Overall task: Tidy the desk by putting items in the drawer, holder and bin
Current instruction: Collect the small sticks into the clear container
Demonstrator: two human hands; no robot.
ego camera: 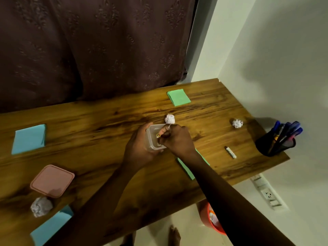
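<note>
At the middle of the wooden desk [106, 121], my left hand [140, 148] grips a small clear plastic box [153, 137]. My right hand [177, 139] reaches over the box's rim, its fingers pinched on a small item that is too tiny to identify. One crumpled paper ball [169, 119] lies just behind the box. Another ball [237, 123] sits at the right, and a third [41, 206] at the near left. A short marker [230, 152] lies near the black mesh pen holder [276, 141] full of pens. An orange bin [211, 219] stands on the floor under the desk's right end.
A pink lid [52, 181] rests at the near left. Blue note pads lie at the left [29, 139] and at the front edge [51, 226]. Green pads lie at the back [178, 97] and under my right forearm [186, 169]. A curtain hangs behind; the wall is on the right.
</note>
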